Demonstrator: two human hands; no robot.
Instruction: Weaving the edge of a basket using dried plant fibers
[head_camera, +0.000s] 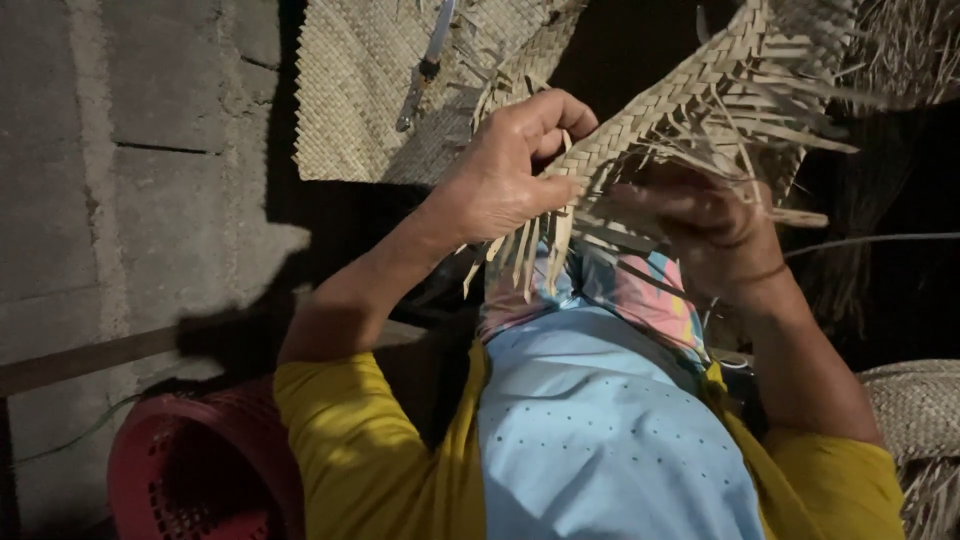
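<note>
The left hand (505, 170) is pinching loose strips at the edge of the woven mat (690, 90), held up over the lap; the right hand (715, 230) is gripping it from beneath, steadying it for plaiting

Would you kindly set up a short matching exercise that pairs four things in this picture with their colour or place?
Things:
1. basket
2. sleeves
3. left hand
4. knife

Descriptions:
A. yellow
B. lying on the flat woven mat at the top
C. red, at the lower left
D. pinching the half-woven strip of palm leaf

Pairs: 1-C, 2-A, 3-D, 4-B

The right hand sits in shadow under the loose strands, so its grip is unclear.
</note>
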